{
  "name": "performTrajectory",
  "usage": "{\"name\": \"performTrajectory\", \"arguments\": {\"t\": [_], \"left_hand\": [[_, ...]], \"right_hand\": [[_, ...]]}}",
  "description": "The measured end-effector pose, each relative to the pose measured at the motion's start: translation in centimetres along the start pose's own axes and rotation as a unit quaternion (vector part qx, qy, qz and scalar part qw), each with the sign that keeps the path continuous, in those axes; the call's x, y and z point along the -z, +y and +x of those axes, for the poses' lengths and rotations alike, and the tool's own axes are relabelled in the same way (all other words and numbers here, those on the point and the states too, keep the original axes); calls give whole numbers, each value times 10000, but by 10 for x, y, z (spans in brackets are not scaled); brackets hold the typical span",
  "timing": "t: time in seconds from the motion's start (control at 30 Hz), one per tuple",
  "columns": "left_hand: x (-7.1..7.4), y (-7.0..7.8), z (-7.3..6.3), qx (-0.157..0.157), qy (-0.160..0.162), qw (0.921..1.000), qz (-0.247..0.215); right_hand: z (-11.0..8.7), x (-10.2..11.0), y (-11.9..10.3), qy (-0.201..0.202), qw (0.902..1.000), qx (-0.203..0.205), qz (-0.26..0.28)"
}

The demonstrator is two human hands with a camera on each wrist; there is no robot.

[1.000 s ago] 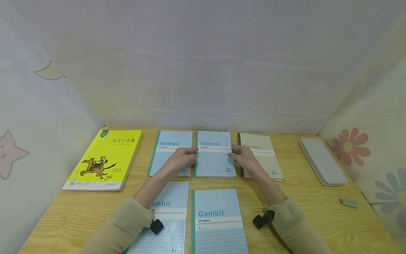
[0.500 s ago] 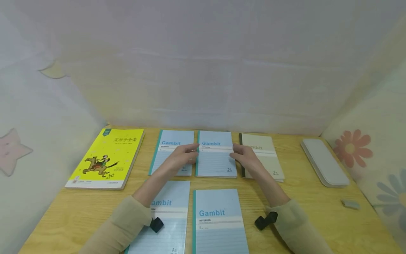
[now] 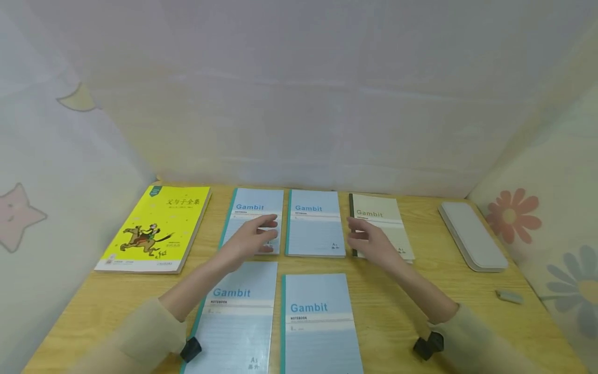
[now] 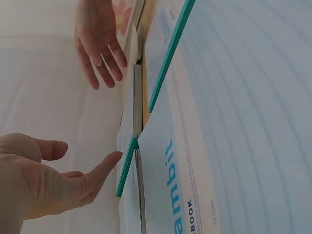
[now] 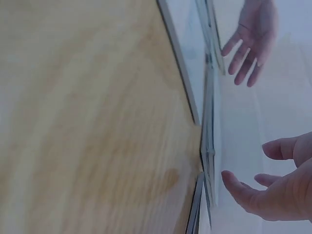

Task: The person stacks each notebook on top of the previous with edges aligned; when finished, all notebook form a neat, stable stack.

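Note:
A blue Gambit notebook (image 3: 315, 234) with a teal spine lies flat in the middle of the back row, between my two hands and touched by neither. My left hand (image 3: 247, 239) hovers over another blue notebook (image 3: 254, 200) on its left, fingers loosely bent and holding nothing. On the other side, my right hand (image 3: 374, 241) hangs above a cream notebook (image 3: 392, 213) with a dark spine, also holding nothing. Both wrist views show the fingers spread apart in the air. Two larger blue notebooks, one at left (image 3: 233, 322) and one at right (image 3: 320, 322), lie in the front row.
A thick yellow book (image 3: 159, 223) lies at the back left of the wooden table (image 3: 392, 327). Toward the right are a pale oblong case (image 3: 473, 236) and a small greyish piece (image 3: 509, 296). A light curtain (image 3: 299, 104) stands behind.
Both hands have come away from the sides of the middle back notebook and moved apart, left hand leftward, right hand rightward. The notebooks stay in place.

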State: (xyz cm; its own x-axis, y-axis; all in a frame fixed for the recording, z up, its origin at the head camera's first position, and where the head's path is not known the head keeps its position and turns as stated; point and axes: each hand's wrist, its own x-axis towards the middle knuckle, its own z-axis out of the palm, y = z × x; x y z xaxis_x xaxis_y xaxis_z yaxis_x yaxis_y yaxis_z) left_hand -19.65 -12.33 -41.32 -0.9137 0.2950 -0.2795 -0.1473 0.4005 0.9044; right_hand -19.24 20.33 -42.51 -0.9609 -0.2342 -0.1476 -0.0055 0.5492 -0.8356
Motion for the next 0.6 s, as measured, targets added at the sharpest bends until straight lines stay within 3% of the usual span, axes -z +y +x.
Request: {"name": "performTrajectory", "arguments": {"t": [0.2, 0.37, 0.47, 0.6], "left_hand": [[-12, 2, -27, 216, -346, 9991, -130], [-21, 0, -49, 422, -692, 9967, -51], [-24, -1, -60, 520, -923, 9942, -197], [-30, -1, -69, 800, -947, 9921, -195]], "right_hand": [[-30, -4, 3, -25, 9998, 128, -146], [-52, -10, 1, -192, 9998, -58, -29], [-63, -14, 0, -429, 9981, -244, 378], [-78, -20, -4, -609, 9917, -539, 995]]}}
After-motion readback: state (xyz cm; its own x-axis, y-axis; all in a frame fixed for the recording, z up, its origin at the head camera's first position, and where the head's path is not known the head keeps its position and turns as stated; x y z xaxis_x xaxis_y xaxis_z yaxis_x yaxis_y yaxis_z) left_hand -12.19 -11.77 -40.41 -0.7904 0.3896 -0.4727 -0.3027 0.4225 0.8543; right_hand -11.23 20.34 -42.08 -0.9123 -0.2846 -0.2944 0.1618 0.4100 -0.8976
